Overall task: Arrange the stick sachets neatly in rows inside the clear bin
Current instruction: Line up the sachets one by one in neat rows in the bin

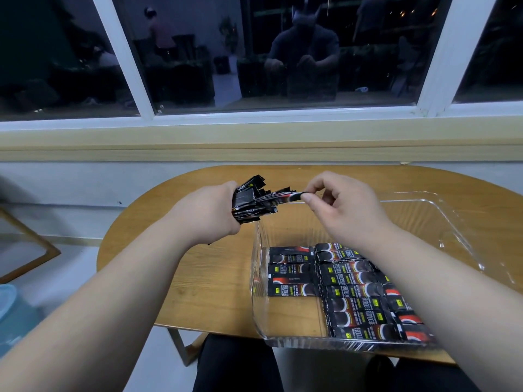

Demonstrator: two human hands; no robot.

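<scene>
Head view: left hand (210, 210) grips a sachet bundle (252, 202); right hand (348, 210) pinches one sachet (291, 197) (by the clear bin (424, 210)).

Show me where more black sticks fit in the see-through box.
Bare floor in the clear plastic bin: the far half behind the black stick sachets, and the near-left corner in front of the short left row. The near-right is packed.

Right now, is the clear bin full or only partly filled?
Partly filled: sachet rows cover only the near half of the clear bin.
</scene>
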